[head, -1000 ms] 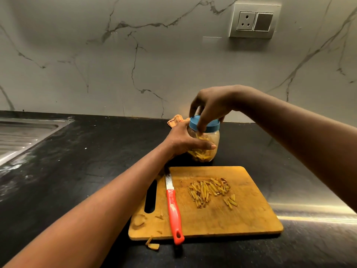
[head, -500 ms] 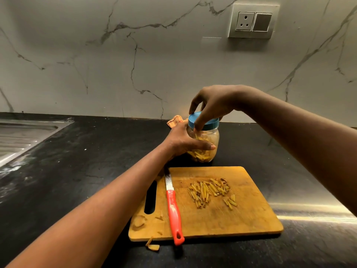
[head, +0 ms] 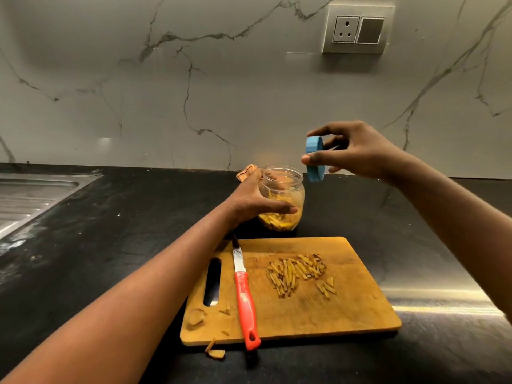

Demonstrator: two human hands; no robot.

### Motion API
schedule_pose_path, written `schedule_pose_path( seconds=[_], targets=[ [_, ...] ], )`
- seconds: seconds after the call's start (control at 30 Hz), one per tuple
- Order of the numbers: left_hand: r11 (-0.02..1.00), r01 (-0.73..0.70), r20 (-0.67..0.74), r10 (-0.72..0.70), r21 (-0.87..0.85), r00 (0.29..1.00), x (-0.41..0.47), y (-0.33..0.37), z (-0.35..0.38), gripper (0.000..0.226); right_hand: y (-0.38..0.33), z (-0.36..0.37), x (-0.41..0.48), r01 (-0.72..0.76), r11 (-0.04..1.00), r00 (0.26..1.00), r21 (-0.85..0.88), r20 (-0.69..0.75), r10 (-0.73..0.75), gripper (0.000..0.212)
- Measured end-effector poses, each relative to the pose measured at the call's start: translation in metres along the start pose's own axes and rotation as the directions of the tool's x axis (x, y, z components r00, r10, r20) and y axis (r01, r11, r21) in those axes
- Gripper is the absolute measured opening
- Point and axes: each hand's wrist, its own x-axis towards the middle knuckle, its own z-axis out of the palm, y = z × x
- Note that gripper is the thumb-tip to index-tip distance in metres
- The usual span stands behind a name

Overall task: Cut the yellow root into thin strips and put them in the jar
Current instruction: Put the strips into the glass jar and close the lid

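The left hand gripped the open jar, the right hand pinched the lid — best set well aside before gathering strips.

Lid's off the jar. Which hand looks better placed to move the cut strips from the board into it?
Probably the right hand, once it sets down the blue lid: the strips lie on its side of the board, while the left hand grips the jar.
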Motion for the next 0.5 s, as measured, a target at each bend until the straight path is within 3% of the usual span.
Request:
schedule_pose_path(
  seconds=[0.1,0.2,0.5],
  targets=[
    [0.999,0.033,0.004,-0.033,0.009,0.999,0.0,-0.003,-0.004,0.114,0.024,0.005,-0.016,-0.009,0.99,0.998,0.138,-0.055,0.017,0.061],
    [0.999,0.04,0.003,-0.04,0.02,0.999,-0.001,-0.003,-0.009,0.112,0.046,0.014,-0.03,-0.058,0.973,0.997,0.225,-0.04,0.068,0.055],
    [0.999,0.02,0.005,-0.02,0.038,1.0,-0.009,-0.004,-0.021,0.099,0.087,0.04,-0.045,-0.207,0.97,0.978,0.126,0.065,0.2,0.06]
  ],
)
